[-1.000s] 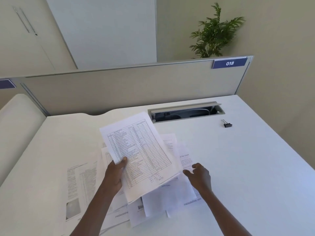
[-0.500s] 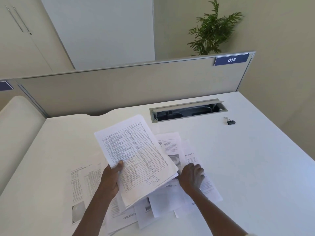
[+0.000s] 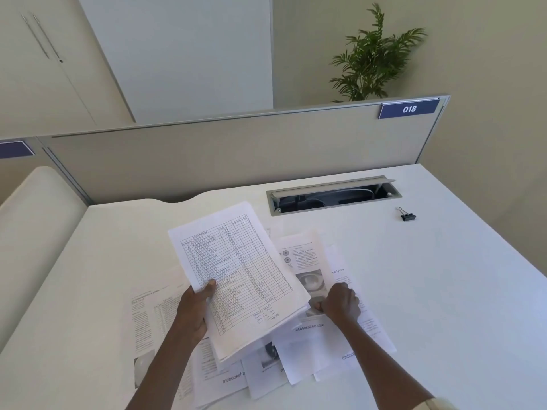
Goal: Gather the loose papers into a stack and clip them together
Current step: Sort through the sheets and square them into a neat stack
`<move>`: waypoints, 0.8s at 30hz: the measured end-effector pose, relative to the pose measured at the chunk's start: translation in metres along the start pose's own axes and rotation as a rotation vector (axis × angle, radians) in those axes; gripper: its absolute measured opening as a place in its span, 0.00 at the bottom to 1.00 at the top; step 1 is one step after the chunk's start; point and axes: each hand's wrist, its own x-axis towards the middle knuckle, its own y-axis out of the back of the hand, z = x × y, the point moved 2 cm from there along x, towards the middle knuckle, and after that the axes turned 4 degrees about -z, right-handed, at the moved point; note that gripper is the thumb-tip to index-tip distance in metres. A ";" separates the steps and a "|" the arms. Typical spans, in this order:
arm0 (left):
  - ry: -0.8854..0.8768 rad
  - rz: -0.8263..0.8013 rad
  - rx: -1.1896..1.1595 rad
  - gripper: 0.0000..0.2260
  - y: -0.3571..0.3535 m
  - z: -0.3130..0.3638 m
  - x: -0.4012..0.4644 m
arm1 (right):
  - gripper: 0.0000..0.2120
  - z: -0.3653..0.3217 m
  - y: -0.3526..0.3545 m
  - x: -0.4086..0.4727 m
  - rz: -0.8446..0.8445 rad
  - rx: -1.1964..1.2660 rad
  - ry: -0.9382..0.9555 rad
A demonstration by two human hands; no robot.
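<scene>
My left hand [image 3: 194, 309] holds a small stack of papers [image 3: 239, 273] by its left edge, lifted above the desk, with a printed table on the top sheet. Several loose printed sheets [image 3: 319, 344] lie scattered on the white desk [image 3: 444, 291] under and around it. My right hand [image 3: 340, 303] rests on those loose sheets just right of the held stack, with its fingers pinching the edge of a sheet that has a photo. A black binder clip [image 3: 407, 215] lies alone on the desk at the far right.
A recessed cable tray [image 3: 333, 195] with its lid open sits in the desk behind the papers. A beige partition [image 3: 236, 155] with a blue "018" tag closes the far edge. One more printed sheet [image 3: 148, 321] lies to the left.
My right hand slid left across the loose sheets toward the held stack and curled its fingers onto a sheet's edge. The left hand kept holding its stack.
</scene>
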 end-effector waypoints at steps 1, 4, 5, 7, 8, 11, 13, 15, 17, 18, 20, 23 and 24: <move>-0.002 0.006 0.001 0.14 0.001 0.000 0.000 | 0.29 0.001 0.000 0.001 -0.002 0.027 0.001; -0.009 0.027 -0.002 0.11 0.003 0.002 -0.002 | 0.21 0.005 0.006 0.000 0.025 0.127 -0.009; -0.008 0.033 -0.009 0.11 0.003 0.002 -0.003 | 0.18 0.006 0.010 0.000 0.034 0.159 -0.008; -0.009 0.042 -0.016 0.11 0.004 0.001 -0.005 | 0.15 0.008 0.018 0.002 0.056 0.215 0.007; -0.011 0.047 -0.014 0.11 0.005 0.001 -0.007 | 0.14 0.008 0.023 0.002 0.071 0.233 0.019; -0.016 0.062 -0.010 0.11 0.005 0.001 -0.010 | 0.10 0.008 0.039 0.001 0.115 0.227 0.066; -0.024 0.064 -0.002 0.11 0.003 0.001 -0.012 | 0.08 0.008 0.048 0.000 0.137 0.212 0.101; -0.026 0.079 0.004 0.10 0.002 0.000 -0.013 | 0.07 0.007 0.060 -0.004 0.158 0.202 0.150; -0.026 0.096 0.013 0.09 0.002 -0.001 -0.013 | 0.05 0.004 0.073 -0.008 0.175 0.187 0.197; -0.027 0.102 0.025 0.09 0.002 -0.002 -0.012 | 0.05 0.003 0.080 -0.012 0.179 0.182 0.216; -0.029 0.123 0.047 0.08 0.002 -0.003 -0.011 | 0.05 -0.002 0.096 -0.021 0.186 0.174 0.255; -0.025 0.149 0.072 0.07 0.004 -0.008 -0.006 | 0.05 -0.011 0.121 -0.037 0.200 0.171 0.322; -0.025 0.160 0.080 0.08 0.005 -0.009 -0.005 | 0.05 -0.014 0.130 -0.043 0.208 0.174 0.346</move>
